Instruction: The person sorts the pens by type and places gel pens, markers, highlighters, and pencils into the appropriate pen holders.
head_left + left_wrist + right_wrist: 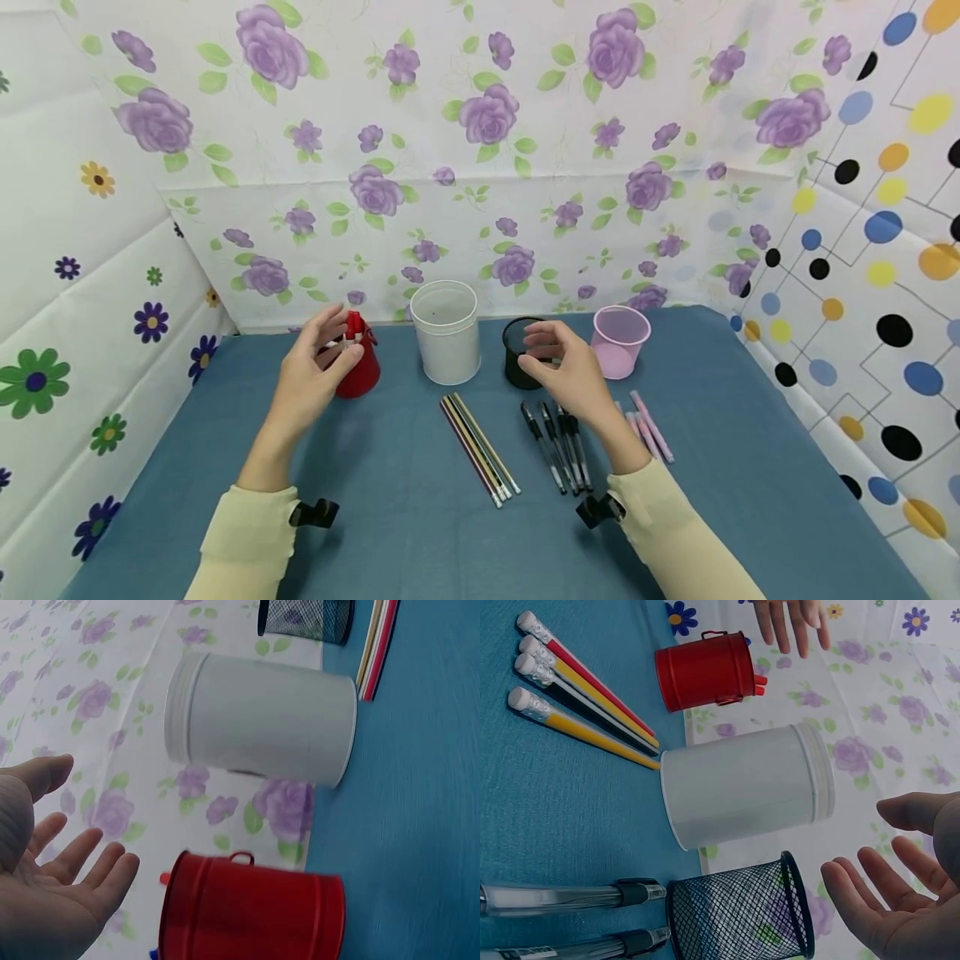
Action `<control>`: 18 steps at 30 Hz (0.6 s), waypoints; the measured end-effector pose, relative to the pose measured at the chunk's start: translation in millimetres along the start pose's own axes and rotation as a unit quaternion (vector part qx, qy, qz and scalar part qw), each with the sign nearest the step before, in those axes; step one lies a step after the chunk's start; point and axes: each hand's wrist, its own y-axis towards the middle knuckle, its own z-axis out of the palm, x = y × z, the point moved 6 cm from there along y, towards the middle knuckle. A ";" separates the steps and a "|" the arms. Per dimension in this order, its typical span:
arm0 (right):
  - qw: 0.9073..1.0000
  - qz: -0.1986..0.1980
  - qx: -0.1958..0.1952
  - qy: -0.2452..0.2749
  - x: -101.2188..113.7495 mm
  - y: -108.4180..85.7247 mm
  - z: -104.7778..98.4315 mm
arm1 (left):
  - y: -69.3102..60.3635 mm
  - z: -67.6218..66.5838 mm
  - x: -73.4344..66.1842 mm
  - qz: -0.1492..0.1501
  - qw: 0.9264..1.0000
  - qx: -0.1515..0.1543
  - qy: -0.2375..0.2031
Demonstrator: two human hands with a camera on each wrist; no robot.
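My left hand (306,375) hovers beside the red bucket (362,375), its fingers apart and holding nothing. Red-capped pens (354,323) stick out of that bucket; a bit of blue shows at its rim in the left wrist view. Over the black mesh cup (517,372) my right hand (576,379) is raised with loosely bent fingers and nothing in them; it partly hides the cup. Between the hands stands a white canister (452,354). Several pencils (480,450) lie in front of it, and several black pens (546,446) lie before the mesh cup.
A pink cup (618,354) stands at the right end of the row of containers. Pink pens (652,427) lie in front of it, partly behind my right forearm. A blue cloth (405,533) covers the table. Flowered sheets (435,100) hang behind and at the sides.
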 end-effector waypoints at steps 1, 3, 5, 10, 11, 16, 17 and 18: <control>1.000 0.000 0.001 -0.003 0.0 -0.6 0.1 | 0.9 3.7 -0.9 0.003 1.000 0.003 -0.006; 1.000 -0.001 0.002 -0.009 0.0 -1.8 0.1 | 2.7 11.6 -2.2 0.006 1.000 0.010 -0.018; 1.000 -0.003 0.003 -0.013 -0.2 -3.3 -0.2 | 3.9 20.4 -2.0 0.001 0.999 0.020 -0.031; 1.000 -0.005 0.004 -0.016 -0.9 -5.6 -0.2 | 6.8 38.4 1.6 -0.010 0.998 0.035 -0.051; 1.000 -0.005 0.005 -0.014 -0.9 -5.9 -0.2 | 7.7 41.2 2.3 -0.011 0.998 0.035 -0.052; 1.000 -0.005 0.004 -0.014 -1.8 -7.1 -0.9 | 14.1 55.1 6.8 -0.017 0.997 0.036 -0.059; 1.000 -0.005 0.003 -0.015 -2.1 -7.6 -1.2 | 15.4 57.7 7.4 -0.021 0.997 0.036 -0.063; 1.000 -0.007 0.003 -0.017 -2.6 -8.2 -1.2 | 16.9 60.7 8.1 -0.024 0.997 0.037 -0.068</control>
